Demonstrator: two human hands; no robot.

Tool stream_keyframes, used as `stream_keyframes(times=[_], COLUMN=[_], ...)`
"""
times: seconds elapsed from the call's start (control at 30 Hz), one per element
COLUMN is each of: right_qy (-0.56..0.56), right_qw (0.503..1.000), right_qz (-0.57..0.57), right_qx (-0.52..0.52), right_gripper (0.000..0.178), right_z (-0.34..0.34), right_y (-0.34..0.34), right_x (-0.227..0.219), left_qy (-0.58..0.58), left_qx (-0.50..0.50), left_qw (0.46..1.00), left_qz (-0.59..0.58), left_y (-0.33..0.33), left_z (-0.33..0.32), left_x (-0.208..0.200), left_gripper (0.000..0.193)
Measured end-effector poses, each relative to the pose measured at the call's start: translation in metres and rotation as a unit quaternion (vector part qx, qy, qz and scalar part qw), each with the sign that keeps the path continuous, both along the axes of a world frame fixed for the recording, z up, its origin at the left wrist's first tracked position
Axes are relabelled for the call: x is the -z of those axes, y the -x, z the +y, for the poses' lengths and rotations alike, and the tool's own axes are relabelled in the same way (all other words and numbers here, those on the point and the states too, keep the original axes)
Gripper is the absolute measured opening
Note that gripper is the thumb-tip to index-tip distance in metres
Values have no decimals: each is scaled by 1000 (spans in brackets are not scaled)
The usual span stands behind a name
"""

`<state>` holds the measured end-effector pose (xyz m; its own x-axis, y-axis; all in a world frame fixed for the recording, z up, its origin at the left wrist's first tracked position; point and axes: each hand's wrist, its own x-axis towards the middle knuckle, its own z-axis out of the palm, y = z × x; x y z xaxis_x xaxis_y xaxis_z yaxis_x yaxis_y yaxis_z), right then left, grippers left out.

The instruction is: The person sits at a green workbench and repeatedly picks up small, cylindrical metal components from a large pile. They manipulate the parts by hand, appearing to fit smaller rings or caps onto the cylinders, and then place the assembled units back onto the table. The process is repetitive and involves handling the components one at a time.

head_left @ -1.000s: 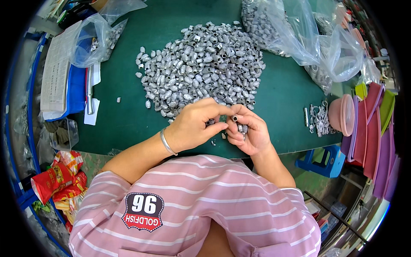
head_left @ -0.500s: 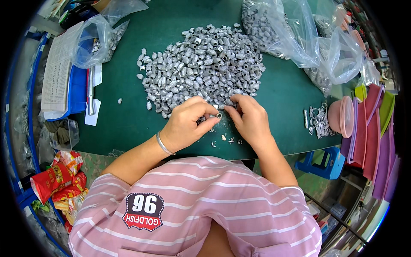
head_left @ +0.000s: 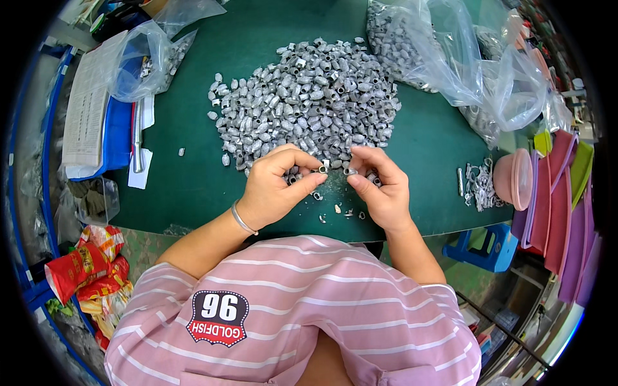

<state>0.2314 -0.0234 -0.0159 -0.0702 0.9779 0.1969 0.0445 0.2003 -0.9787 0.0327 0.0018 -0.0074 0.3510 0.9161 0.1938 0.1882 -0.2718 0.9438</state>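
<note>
A wide heap of small grey metal sleeve-like parts [head_left: 302, 96] covers the middle of the green table. At its near edge my left hand [head_left: 277, 180] pinches one hollow metal part [head_left: 322, 169] between thumb and forefinger, its round opening showing. To the right, my right hand [head_left: 385, 186] has its thumb and forefinger closed around another small grey part [head_left: 349, 171]. More parts show behind the fingers of both hands. Small rings and scraps [head_left: 348, 213] lie on the table between my wrists.
Clear plastic bags of similar parts [head_left: 412, 58] stand at the back right. White and grey scraps [head_left: 483, 183] lie beside a pink tub [head_left: 508, 177]. A blue tray with papers [head_left: 90, 116] sits at left; one loose part [head_left: 181, 152] lies nearby. A blue stool [head_left: 483, 246] stands below the table edge.
My right hand has drawn back slightly from the heap's edge, and a part now shows at its fingertips. The left hand has shifted a little left, still pinching its part.
</note>
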Motion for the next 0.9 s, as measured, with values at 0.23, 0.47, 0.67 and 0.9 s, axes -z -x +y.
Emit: stream_keyframes(times=[0.23, 0.47, 0.67, 0.9], right_qy=[290, 359, 367, 311], right_qw=[865, 779, 757, 915], right_qz=[403, 506, 533, 251], right_qx=[-76, -88, -91, 66], right_gripper=[8, 8, 10, 9], right_z=[-5, -8, -10, -10], right_y=[0, -5, -11, -41], right_x=[0, 8, 5, -4], left_qy=[4, 201, 473, 32], left_qx=[-1, 36, 149, 108], left_qw=[1000, 970, 719, 992], left_qz=[-8, -136, -487, 65], left_y=[0, 2, 5, -11], left_z=[-1, -1, 5, 20], left_x=[-1, 4, -4, -4], left_gripper=[13, 13, 8, 6])
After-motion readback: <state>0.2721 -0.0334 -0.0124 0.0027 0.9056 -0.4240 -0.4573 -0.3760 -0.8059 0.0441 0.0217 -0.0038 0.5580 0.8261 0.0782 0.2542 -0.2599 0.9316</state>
